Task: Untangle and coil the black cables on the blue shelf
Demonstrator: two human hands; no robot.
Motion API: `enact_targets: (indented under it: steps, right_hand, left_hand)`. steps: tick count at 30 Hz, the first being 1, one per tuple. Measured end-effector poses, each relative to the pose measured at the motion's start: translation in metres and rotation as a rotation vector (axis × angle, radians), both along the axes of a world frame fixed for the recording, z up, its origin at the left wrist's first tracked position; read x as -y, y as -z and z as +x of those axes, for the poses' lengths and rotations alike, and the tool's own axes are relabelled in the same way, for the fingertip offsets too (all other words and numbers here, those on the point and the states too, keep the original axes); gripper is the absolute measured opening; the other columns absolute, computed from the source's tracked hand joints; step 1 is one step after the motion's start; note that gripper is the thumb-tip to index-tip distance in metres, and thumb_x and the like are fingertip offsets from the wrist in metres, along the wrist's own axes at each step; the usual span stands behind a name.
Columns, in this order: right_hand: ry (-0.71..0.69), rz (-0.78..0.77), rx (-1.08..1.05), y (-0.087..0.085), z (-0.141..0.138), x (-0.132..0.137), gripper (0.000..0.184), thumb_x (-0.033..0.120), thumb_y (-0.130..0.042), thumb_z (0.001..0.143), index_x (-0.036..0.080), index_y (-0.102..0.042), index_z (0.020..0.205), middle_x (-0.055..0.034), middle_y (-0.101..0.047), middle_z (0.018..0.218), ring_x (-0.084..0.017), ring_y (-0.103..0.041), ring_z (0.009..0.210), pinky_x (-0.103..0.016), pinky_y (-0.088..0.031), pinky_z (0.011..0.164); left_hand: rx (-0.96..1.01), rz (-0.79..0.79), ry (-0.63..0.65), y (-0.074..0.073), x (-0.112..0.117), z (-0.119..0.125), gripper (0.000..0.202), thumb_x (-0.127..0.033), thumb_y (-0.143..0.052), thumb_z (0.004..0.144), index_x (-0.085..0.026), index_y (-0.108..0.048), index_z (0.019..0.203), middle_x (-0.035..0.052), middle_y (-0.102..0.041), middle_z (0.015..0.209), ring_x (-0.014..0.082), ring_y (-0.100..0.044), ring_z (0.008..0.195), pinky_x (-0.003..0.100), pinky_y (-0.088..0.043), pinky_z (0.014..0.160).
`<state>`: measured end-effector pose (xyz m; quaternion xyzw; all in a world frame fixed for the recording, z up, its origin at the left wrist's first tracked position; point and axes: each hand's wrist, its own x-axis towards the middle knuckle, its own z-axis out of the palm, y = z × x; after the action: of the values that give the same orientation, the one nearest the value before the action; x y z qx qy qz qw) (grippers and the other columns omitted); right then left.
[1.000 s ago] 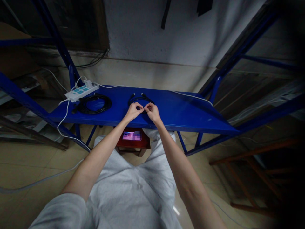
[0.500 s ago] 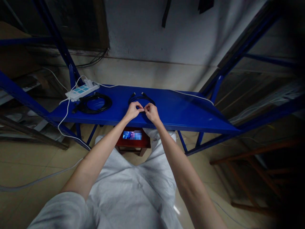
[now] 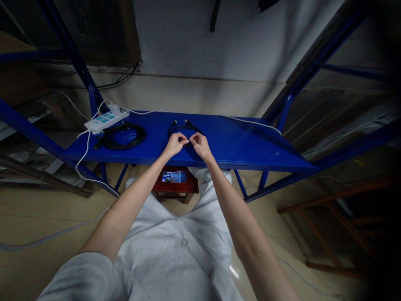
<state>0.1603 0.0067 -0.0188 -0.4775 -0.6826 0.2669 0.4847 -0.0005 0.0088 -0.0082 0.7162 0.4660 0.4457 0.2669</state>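
My left hand [image 3: 176, 144] and my right hand [image 3: 200, 145] are close together over the front of the blue shelf [image 3: 244, 144], each with thumb and forefinger pinched. Whatever lies between the fingertips is too small to make out. Just behind and under them is a coiled black cable [image 3: 196, 128], partly hidden by the hands. Its two plug ends, a left plug [image 3: 174, 123] and a right plug [image 3: 187, 121], point toward the wall. To the left lies a larger coil of black cable [image 3: 124, 136], which neither hand touches.
A white power strip [image 3: 106, 120] with a white cord sits at the shelf's back left. Blue uprights [image 3: 283, 113] frame both sides. Below the shelf edge, a lit phone [image 3: 171, 177] rests on a small red stool [image 3: 175, 187]. Wooden furniture [image 3: 326, 200] stands at right.
The fingertips of my two hands have moved slightly apart, leaving a small gap. The picture on the phone screen differs. Both cable coils lie as before.
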Motion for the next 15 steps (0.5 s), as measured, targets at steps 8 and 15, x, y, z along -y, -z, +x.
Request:
enact_targets:
  steps: [8,15]
  right_hand:
    - [-0.075,-0.022,-0.068,-0.0063,-0.0009,0.0039,0.009,0.028,-0.059,0.080,0.019,-0.057,0.078,-0.0025,-0.062,0.077,-0.016,-0.054,0.072,-0.029,-0.042,0.070]
    - [-0.076,0.004,-0.088,0.0004,-0.0006,-0.0017,0.007,0.026,-0.059,0.078,0.020,-0.056,0.076,-0.0007,-0.059,0.071,-0.015,-0.052,0.065,-0.029,-0.040,0.065]
  left_hand:
    - [-0.041,0.011,-0.009,0.0034,-0.0038,0.0002,0.003,-0.017,-0.069,0.080,-0.017,-0.071,0.078,0.0058,-0.071,0.087,0.0213,-0.065,0.086,0.036,-0.049,0.086]
    - [-0.074,0.012,-0.018,0.0030,-0.0039,0.0006,0.004,-0.018,-0.070,0.082,-0.017,-0.071,0.079,0.0058,-0.072,0.089,0.0208,-0.066,0.088,0.035,-0.049,0.087]
